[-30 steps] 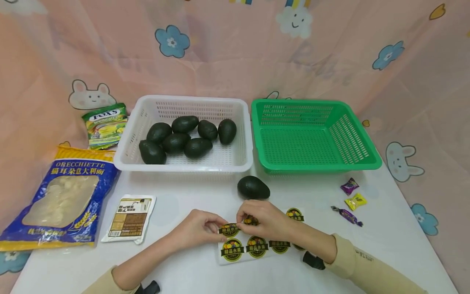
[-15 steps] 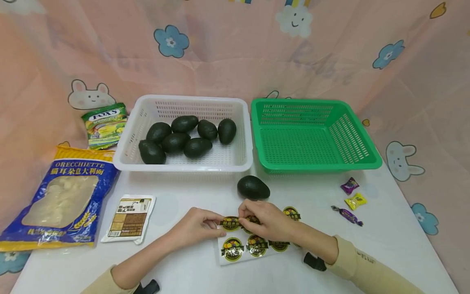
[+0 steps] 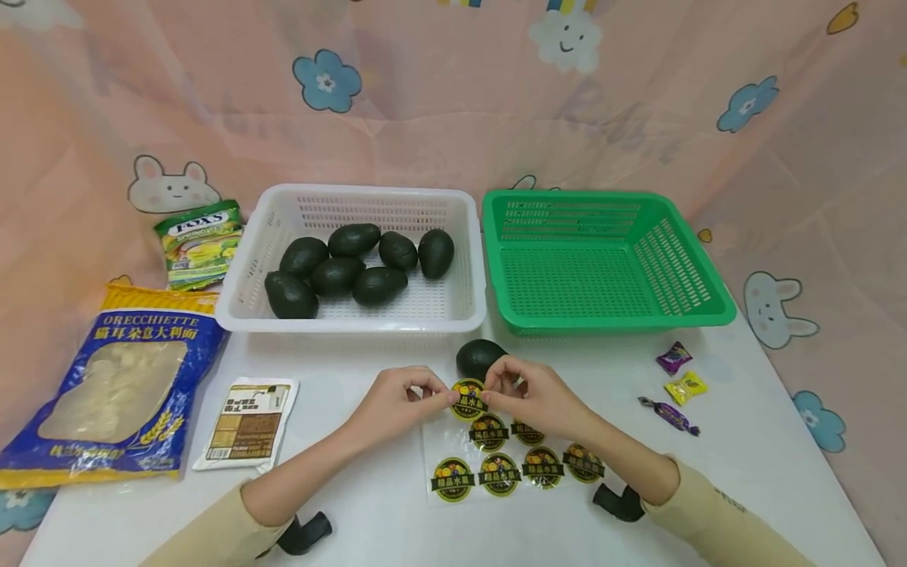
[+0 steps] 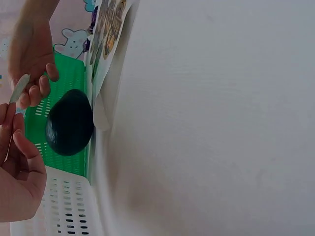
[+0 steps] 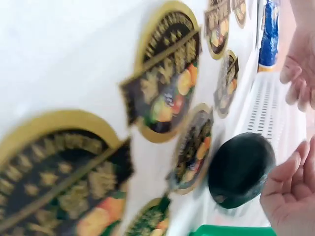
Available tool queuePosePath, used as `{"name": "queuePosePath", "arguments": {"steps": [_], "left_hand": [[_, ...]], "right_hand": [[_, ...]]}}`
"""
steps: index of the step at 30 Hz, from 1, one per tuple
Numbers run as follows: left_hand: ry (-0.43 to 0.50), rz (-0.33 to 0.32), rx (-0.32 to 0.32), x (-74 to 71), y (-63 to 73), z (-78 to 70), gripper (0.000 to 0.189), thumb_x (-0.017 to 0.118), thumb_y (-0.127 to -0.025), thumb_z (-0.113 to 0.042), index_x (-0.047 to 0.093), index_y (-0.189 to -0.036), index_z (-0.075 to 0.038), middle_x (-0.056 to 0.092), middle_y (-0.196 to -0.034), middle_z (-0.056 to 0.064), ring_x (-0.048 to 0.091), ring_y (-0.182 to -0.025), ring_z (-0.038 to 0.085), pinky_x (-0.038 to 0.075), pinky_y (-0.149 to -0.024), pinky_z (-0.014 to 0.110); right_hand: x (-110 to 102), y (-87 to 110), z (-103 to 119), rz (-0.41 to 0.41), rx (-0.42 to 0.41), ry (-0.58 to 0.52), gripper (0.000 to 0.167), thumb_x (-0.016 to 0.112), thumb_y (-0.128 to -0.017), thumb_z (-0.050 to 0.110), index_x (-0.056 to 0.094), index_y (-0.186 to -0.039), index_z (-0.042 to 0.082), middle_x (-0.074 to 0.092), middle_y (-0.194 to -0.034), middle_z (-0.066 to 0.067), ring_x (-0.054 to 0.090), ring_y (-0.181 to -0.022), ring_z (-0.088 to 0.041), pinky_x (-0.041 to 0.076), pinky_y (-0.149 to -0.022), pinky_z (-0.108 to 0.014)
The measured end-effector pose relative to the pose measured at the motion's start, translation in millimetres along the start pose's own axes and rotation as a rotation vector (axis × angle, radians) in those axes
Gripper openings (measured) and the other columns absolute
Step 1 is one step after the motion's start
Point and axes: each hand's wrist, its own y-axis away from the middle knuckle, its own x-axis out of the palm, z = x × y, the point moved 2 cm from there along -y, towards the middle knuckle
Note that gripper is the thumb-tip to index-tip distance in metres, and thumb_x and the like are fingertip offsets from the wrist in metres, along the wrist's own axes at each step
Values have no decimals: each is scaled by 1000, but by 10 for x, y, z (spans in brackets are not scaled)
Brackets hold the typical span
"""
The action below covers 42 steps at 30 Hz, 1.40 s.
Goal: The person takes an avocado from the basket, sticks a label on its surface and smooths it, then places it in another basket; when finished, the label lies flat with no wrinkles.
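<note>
Sticker sheet point(image 3: 446, 442) is lying on the desk point(image 3: 397, 520), just nearside of both hands. Left hand point(image 3: 397, 400) and right hand point(image 3: 542, 396) are pinching one lifted sticker point(image 3: 468, 400) between them. Just beyond, nearer the right hand, a lone avocado point(image 3: 477, 359) is lying, long axis running sideways. White basket point(image 3: 354, 324) and green basket point(image 3: 616, 321) are standing farther out.

Sticker point(image 3: 468, 402): thin, flat, smooth printed face. Sticker sheet point(image 3: 441, 438), near: thin, smooth, light sheen. Avocado point(image 3: 478, 359): smooth skin, soft gloss. White basket point(image 3: 354, 324), far left: moulded plastic, perforated, satin. Green basket point(image 3: 623, 321), far right: moulded plastic, perforated, light shine. Pasta bag point(image 3: 194, 390), left: glossy, creased plastic film. Sweets point(image 3: 685, 387), right: shiny, crinkled wrappers. Backdrop point(image 3: 439, 118): printed cloth, matt, lightly wrinkled. Sleeve point(image 3: 716, 516): matt cloth.
</note>
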Motion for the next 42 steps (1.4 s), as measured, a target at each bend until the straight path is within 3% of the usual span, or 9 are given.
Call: {"name": "queuePosePath", "arguments": {"steps": [5, 11, 17, 25, 29, 35, 38, 40, 42], "left_hand": [[-32, -46, 27, 18, -161, -20, 12, 72, -90, -31, 75, -82, -22, 63, -70, -4, 51, -63, 12, 42, -56, 23], [-158, -95, -12, 60, -415, 7, 16, 72, -89, -33, 75, -82, -19, 55, -62, -7, 47, -58, 12, 36, -52, 24], [-262, -111, -38, 98, -529, 38, 17, 74, -87, -33, 75, -79, -19, 59, -63, -12, 50, -56, 9, 39, -52, 25], [-272, -107, -85, 94, -558, 67, 26, 74, -87, -37, 68, -69, -19, 58, -61, -9, 49, -55, 10, 39, -52, 26], [-216, -96, -121, 105, -543, 122, 28, 75, -85, -38, 64, -71, -16, 57, -63, -6, 49, -57, 10, 39, -52, 25], [-110, -39, -141, 126, -477, 160, 24, 77, -84, -34, 65, -76, -14, 58, -64, -5, 49, -58, 9, 40, -52, 23], [-122, -40, -67, 129, -433, 153, 20, 77, -85, -30, 65, -79, -15, 57, -65, -6, 49, -58, 8, 39, -52, 22], [-207, -45, 76, 134, -399, 138, 17, 77, -85, -27, 65, -87, -16, 57, -71, -6, 49, -60, 8, 40, -53, 21], [-338, -56, 261, 143, -362, 106, 20, 78, -84, -27, 67, -98, -16, 58, -80, -5, 51, -64, 9, 41, -54, 20]], "right_hand": [[-50, 1, -103, -104, 131, -25, 11, 72, -90, 30, 69, -91, 20, 58, -73, 0, 47, -63, -12, 40, -55, -23], [-155, -71, -199, -222, 186, 44, 12, 74, -88, 29, 71, -87, 18, 56, -68, 0, 44, -60, -14, 35, -53, -24], [-157, -131, -271, -213, 205, 109, 15, 74, -87, 28, 69, -82, 15, 52, -65, 2, 42, -59, -15, 34, -55, -26], [-170, -190, -336, -166, 263, 104, 25, 75, -85, 33, 62, -77, 13, 58, -72, 0, 51, -67, -19, 41, -61, -31], [-181, -212, -388, -151, 307, 12, 31, 77, -84, 35, 61, -92, 9, 58, -83, -3, 52, -76, -19, 42, -66, -31], [-135, -256, -457, -115, 309, -103, 46, 73, -88, 39, 60, -120, 9, 52, -88, -5, 46, -72, -18, 41, -58, -25], [-119, -274, -456, -100, 276, -81, 46, 73, -88, 40, 63, -122, 11, 52, -88, -5, 47, -73, -19, 41, -56, -25], [-115, -284, -437, -89, 249, -63, 44, 73, -88, 38, 64, -121, 11, 53, -87, -5, 48, -74, -20, 41, -56, -25], [-110, -299, -421, -73, 224, -60, 42, 73, -88, 38, 65, -120, 12, 53, -86, -4, 48, -74, -20, 41, -57, -25]]}}
